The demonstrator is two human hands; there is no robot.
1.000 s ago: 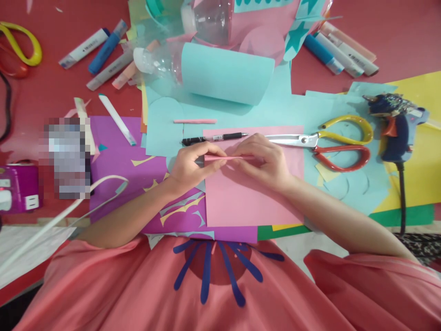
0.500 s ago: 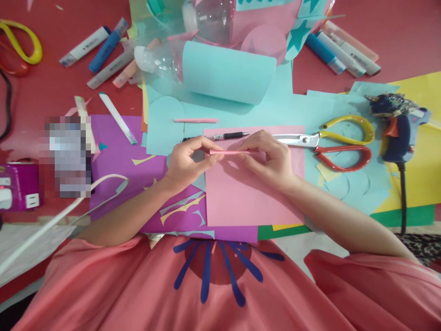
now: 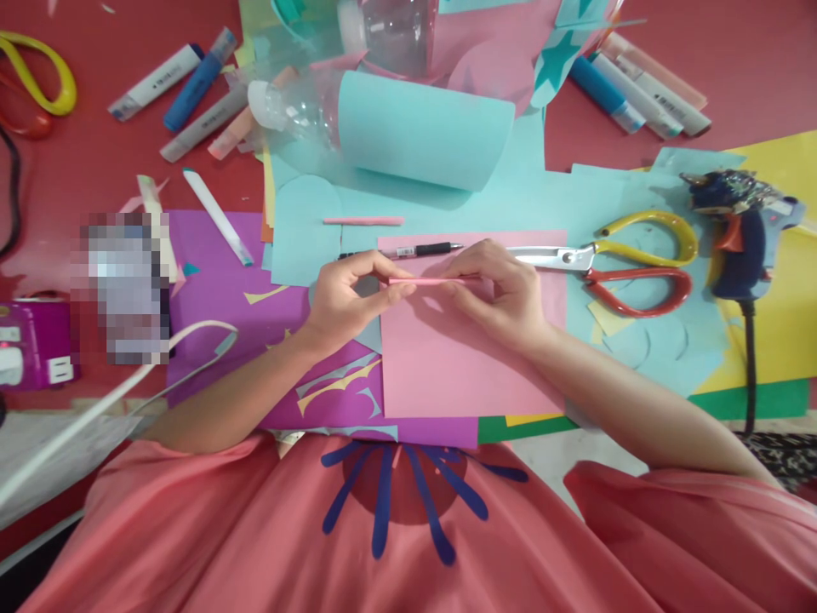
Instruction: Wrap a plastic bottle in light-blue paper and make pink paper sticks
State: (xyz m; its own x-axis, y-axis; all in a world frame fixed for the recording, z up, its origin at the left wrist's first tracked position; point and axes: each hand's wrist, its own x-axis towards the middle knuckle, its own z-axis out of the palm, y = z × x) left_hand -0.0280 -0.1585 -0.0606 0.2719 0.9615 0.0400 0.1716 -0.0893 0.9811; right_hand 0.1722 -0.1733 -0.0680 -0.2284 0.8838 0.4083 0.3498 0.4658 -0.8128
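A thin pink paper strip (image 3: 432,281) is stretched level between my hands. My left hand (image 3: 351,294) pinches its left end between thumb and fingers, and my right hand (image 3: 498,289) pinches its right part. Beneath them lies a square pink sheet (image 3: 472,375). Just above the strip are a black pen (image 3: 425,250) and scissors (image 3: 568,258) with one yellow and one red handle, their blades pointing toward my right hand. Another narrow pink piece (image 3: 363,221) rests on light blue paper (image 3: 447,209). A bottle wrapped in light blue paper (image 3: 425,128) lies on its side farther back.
Markers (image 3: 185,85) lie at the upper left, with more markers (image 3: 644,89) at the upper right. A glue gun (image 3: 744,234) rests at the right on yellow paper (image 3: 791,315). Purple paper (image 3: 217,281) with scraps and a white cable (image 3: 121,392) are at the left.
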